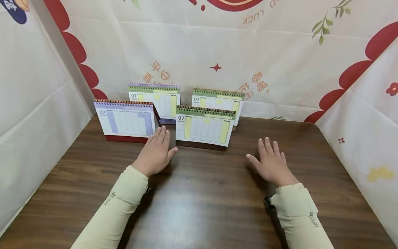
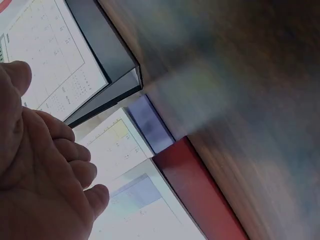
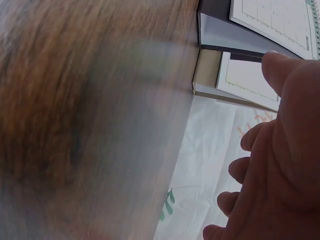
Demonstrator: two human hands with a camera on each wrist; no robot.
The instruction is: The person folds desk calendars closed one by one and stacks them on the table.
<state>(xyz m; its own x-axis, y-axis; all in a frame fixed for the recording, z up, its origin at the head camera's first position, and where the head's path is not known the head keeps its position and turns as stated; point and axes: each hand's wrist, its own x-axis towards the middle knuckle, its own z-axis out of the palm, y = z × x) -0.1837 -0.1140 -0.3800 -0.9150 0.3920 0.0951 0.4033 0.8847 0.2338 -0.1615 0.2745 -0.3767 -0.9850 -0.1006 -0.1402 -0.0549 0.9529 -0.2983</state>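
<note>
In the head view my left hand point(image 1: 155, 151) is over the table with fingers extended, its fingertips overlapping the lower right corner of a red-based desk calendar point(image 1: 125, 119) that shows a purple 02 page. Right of that hand stands a dark-based desk calendar point(image 1: 203, 128) with a green and yellow 07 page. My right hand point(image 1: 273, 162), fingers spread and holding nothing, is to the right of the dark-based one. Behind these two stand a purple-based calendar point(image 1: 155, 97) at left and a tan-based calendar point(image 1: 217, 98) at right, both on 07 pages and partly hidden.
All the calendars stand on a brown wooden table point(image 1: 199, 186) towards its far edge. A white printed cloth point(image 1: 192, 45) hangs close behind them, and more cloth closes off the left and right sides.
</note>
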